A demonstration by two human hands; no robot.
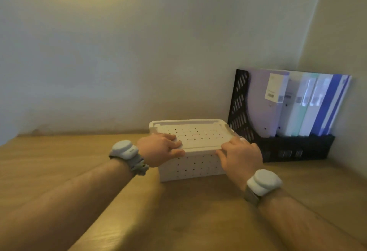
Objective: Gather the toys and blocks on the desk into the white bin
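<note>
The white perforated bin (195, 168) stands on the wooden desk (178, 211) near the back wall, with a white perforated lid (198, 133) on top. My left hand (158, 149) grips the lid's front left edge, fingers over the top and thumb under the rim. At the front right corner my right hand (240, 155) holds the lid and bin edge with fingers curled over it. The lid hides the bin's inside. No toys or blocks show on the desk.
A black mesh file rack (278, 147) with several coloured folders (309, 105) stands just right of the bin, in the corner against the walls. Both wrists wear pale grey bands.
</note>
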